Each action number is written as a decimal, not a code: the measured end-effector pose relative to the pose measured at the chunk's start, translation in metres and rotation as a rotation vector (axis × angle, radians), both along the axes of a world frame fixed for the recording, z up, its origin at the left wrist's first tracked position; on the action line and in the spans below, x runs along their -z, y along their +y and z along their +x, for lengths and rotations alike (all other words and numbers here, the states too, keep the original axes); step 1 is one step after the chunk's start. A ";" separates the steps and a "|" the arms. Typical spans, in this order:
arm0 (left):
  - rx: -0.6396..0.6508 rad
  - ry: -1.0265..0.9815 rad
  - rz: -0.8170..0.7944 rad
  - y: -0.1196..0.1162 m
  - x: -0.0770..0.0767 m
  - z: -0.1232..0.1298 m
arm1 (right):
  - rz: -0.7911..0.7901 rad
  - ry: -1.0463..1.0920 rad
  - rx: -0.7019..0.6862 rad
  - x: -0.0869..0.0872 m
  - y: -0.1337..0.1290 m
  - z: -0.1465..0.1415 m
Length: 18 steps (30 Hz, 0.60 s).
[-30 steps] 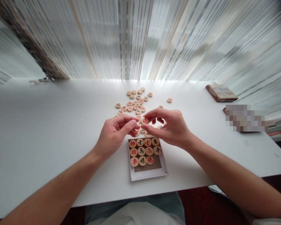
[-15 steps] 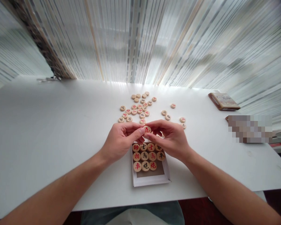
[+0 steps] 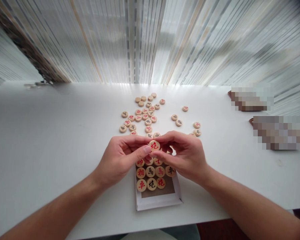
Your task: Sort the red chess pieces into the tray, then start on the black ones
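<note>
Between the fingertips of my left hand [image 3: 123,158] and my right hand [image 3: 183,155] is a round wooden piece [image 3: 154,146] with a red character, its face turned toward me. Both hands pinch its edges above the far part of a shallow white box [image 3: 160,201]. Rows of similar pieces with red or black characters lie face up in the box, among them a red-marked piece [image 3: 161,183] at the end of the nearest row. My hands partly hide the farthest row. Bare brown bottom shows at the box's near right.
Beyond my hands, many loose round pieces [image 3: 138,118] are scattered on the white table [image 3: 52,150], a few of them blank side up. Two flat boxes, blurred out, lie at the right: one farther back [image 3: 250,101], one nearer [image 3: 277,135]. Striped curtains [image 3: 110,40] hang behind the table.
The view has shifted, bringing the box and hands slightly lower in the picture. The held piece now faces me more squarely, still between both hands.
</note>
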State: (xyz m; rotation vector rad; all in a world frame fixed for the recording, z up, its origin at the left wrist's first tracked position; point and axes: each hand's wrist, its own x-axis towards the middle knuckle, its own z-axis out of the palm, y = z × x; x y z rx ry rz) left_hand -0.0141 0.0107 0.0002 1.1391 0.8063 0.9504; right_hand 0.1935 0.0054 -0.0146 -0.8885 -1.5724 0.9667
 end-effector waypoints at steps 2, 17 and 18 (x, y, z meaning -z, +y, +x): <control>-0.021 0.009 0.020 -0.002 -0.001 0.000 | -0.032 0.021 -0.008 -0.002 -0.001 -0.001; -0.180 0.190 0.285 -0.007 -0.001 0.004 | -0.318 0.304 -0.085 -0.009 -0.004 -0.007; -0.187 0.190 0.291 -0.006 -0.001 0.005 | -0.317 0.304 -0.082 -0.009 -0.004 -0.007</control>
